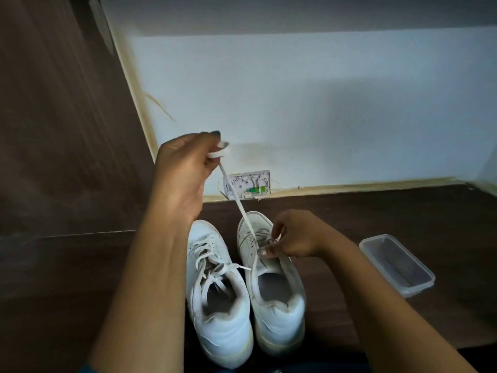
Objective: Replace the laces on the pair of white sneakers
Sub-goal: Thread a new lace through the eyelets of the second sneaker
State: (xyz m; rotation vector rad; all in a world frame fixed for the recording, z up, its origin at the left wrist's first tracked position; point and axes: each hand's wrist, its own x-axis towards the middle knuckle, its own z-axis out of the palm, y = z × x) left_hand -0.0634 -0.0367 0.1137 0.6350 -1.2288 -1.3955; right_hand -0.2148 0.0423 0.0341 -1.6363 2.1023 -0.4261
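White leather, scuffed: the right sneaker [274, 292] stands on the dark floor [376, 211]. The right hand [293, 235] pinches its eyelet row (whether lace is caught too, I cannot tell). Raised beyond its toe, the left hand [183, 173] grips the lace [236, 200], pulled taut from its eyelets. The laced left sneaker [217, 286] touches its side; a clear tub [396, 265] lies well right.

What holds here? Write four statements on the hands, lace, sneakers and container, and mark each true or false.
1. The left hand holds the lace raised above the sneakers. True.
2. The left sneaker has no lace. False: it is laced.
3. The right hand rests on the clear container. False: it grips the right sneaker at its eyelets.
4. The clear container lies right of both sneakers. True.
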